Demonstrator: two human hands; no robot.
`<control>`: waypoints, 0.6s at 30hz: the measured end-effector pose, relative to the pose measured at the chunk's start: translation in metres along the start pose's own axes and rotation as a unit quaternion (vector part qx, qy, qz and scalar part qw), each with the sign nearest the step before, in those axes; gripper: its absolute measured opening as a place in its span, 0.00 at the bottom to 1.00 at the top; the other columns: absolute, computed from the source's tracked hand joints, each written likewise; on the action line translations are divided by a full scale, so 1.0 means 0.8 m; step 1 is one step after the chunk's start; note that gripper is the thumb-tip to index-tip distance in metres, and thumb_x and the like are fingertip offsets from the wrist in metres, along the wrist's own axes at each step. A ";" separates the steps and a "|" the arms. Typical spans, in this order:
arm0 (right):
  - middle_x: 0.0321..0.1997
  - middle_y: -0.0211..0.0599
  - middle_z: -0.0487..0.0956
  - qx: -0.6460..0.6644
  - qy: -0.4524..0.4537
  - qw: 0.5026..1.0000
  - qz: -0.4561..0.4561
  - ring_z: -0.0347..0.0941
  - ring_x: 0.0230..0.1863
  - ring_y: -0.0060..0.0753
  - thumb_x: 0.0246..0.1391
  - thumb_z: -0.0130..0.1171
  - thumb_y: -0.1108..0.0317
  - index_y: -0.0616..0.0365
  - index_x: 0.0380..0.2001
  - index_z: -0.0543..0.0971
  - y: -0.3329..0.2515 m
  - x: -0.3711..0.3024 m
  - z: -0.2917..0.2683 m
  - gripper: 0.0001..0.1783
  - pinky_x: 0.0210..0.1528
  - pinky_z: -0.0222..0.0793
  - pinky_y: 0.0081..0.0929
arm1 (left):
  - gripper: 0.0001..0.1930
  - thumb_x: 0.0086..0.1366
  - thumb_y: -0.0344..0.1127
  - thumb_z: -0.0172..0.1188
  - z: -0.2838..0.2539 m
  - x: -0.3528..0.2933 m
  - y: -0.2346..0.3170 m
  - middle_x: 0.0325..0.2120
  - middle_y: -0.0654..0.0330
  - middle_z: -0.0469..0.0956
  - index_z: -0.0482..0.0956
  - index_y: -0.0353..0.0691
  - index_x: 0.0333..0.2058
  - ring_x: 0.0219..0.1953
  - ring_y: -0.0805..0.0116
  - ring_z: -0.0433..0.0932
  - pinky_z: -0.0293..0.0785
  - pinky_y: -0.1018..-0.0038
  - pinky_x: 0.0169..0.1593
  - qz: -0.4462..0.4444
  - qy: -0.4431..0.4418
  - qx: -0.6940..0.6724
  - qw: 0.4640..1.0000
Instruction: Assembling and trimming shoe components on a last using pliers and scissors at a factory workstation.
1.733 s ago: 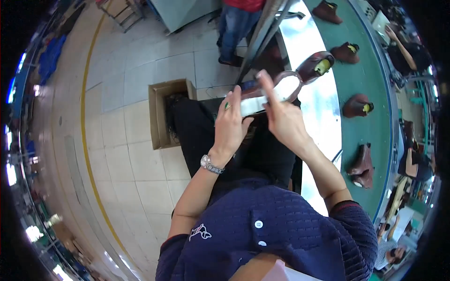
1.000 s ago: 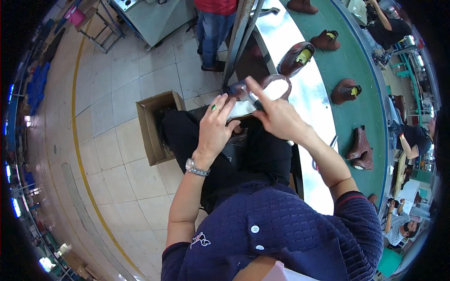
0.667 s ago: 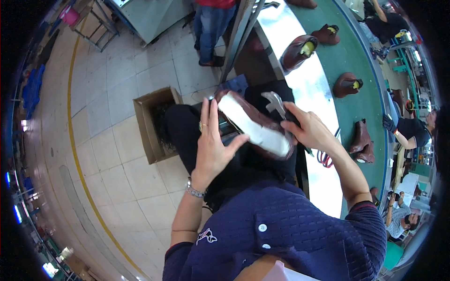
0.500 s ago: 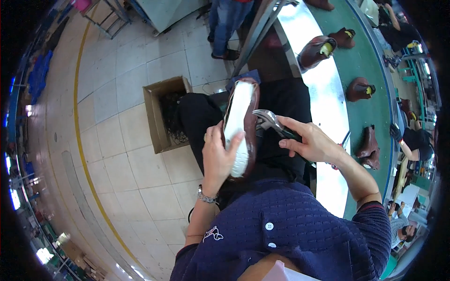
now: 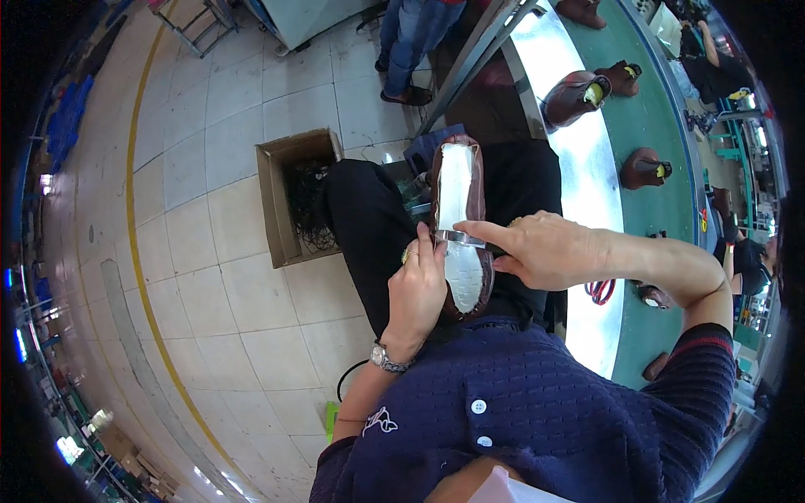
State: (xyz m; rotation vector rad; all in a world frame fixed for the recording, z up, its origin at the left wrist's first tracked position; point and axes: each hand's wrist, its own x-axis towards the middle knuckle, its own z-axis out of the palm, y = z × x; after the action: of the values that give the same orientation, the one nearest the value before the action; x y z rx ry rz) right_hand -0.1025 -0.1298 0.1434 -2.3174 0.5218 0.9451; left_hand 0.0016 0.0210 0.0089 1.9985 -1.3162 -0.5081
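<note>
A brown leather shoe point(image 5: 475, 180) lies sole up between my thighs, toe and heel in line with my body, its underside point(image 5: 457, 180) white. My left hand point(image 5: 419, 289) is closed at the shoe's left edge, fingertips by the middle of the sole. Across the sole there lies the metal head of a pair of pincers point(image 5: 461, 239). My right hand point(image 5: 545, 251) is closed on the pincers from the right, index finger stretched along the metal. The palm hides the pincers' handles.
On my right runs a shiny metal ledge point(image 5: 591, 180) holding a brown boot point(image 5: 577, 99) and a red-handled tool point(image 5: 600, 292). Beyond it, a green conveyor belt point(image 5: 625, 130) carries several boots. An open cardboard box point(image 5: 277, 201) of dark scraps stands left of my knee. A person's legs point(image 5: 409, 50) show ahead.
My right hand has moved in and turned over, bringing the pincers from the shoe's right side across its sole. The shoe and my left hand have shifted slightly right.
</note>
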 end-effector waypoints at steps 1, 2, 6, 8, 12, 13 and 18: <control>0.28 0.51 0.81 0.028 0.004 1.000 0.002 0.80 0.26 0.46 0.62 0.50 0.68 0.49 0.67 0.54 0.004 0.000 0.004 0.32 0.32 0.78 0.38 | 0.20 0.67 0.33 0.54 0.001 0.000 -0.001 0.36 0.45 0.79 0.70 0.25 0.53 0.33 0.51 0.81 0.78 0.65 0.39 -0.002 0.000 0.001 1.000; 0.28 0.51 0.81 0.029 0.003 1.000 0.001 0.80 0.26 0.46 0.62 0.50 0.68 0.49 0.67 0.54 0.010 -0.001 0.012 0.32 0.32 0.78 0.38 | 0.21 0.67 0.34 0.54 0.002 0.000 -0.004 0.37 0.45 0.79 0.70 0.27 0.54 0.34 0.50 0.81 0.78 0.66 0.39 0.003 0.003 -0.063 0.998; 0.23 0.49 0.78 0.137 0.079 0.987 -0.031 0.77 0.24 0.51 0.60 0.53 0.69 0.41 0.68 0.51 0.031 -0.002 0.051 0.36 0.27 0.72 0.44 | 0.30 0.69 0.43 0.53 -0.007 0.017 -0.009 0.53 0.49 0.72 0.56 0.41 0.66 0.50 0.60 0.76 0.72 0.68 0.52 -0.200 -0.169 -0.511 0.819; 0.29 0.50 0.80 0.143 0.115 0.982 -0.049 0.78 0.26 0.50 0.60 0.52 0.68 0.38 0.68 0.51 0.035 -0.003 0.063 0.36 0.27 0.74 0.43 | 0.37 0.70 0.50 0.51 -0.010 0.036 -0.023 0.63 0.59 0.60 0.43 0.49 0.70 0.62 0.69 0.63 0.61 0.68 0.63 -0.258 -0.234 -0.789 0.506; 0.30 0.50 0.80 0.134 0.154 0.977 -0.065 0.79 0.26 0.50 0.59 0.54 0.67 0.39 0.68 0.51 0.041 -0.004 0.077 0.38 0.29 0.77 0.41 | 0.37 0.69 0.47 0.53 0.023 0.064 -0.027 0.65 0.62 0.57 0.44 0.50 0.70 0.61 0.67 0.63 0.59 0.69 0.64 -0.279 -0.239 -0.758 0.540; 0.30 0.50 0.80 0.134 0.158 0.976 -0.064 0.79 0.26 0.50 0.59 0.54 0.67 0.39 0.68 0.51 0.043 -0.006 0.076 0.38 0.29 0.77 0.41 | 0.37 0.69 0.47 0.53 0.025 0.066 -0.023 0.65 0.62 0.57 0.44 0.50 0.70 0.61 0.67 0.63 0.59 0.69 0.64 -0.277 -0.241 -0.757 0.541; 0.24 0.48 0.79 0.098 0.061 0.992 -0.053 0.79 0.25 0.48 0.59 0.55 0.66 0.47 0.67 0.57 0.044 -0.011 0.010 0.34 0.29 0.76 0.40 | 0.39 0.68 0.43 0.54 0.029 0.070 -0.019 0.66 0.58 0.53 0.41 0.50 0.70 0.64 0.66 0.59 0.57 0.71 0.64 -0.232 -0.214 -0.704 0.636</control>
State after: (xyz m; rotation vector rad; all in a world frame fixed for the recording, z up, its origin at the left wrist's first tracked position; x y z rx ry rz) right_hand -0.1314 -0.1501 0.1330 -2.2098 0.5109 0.6733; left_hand 0.0192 -0.0334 -0.0155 0.7501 -0.1815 -1.6759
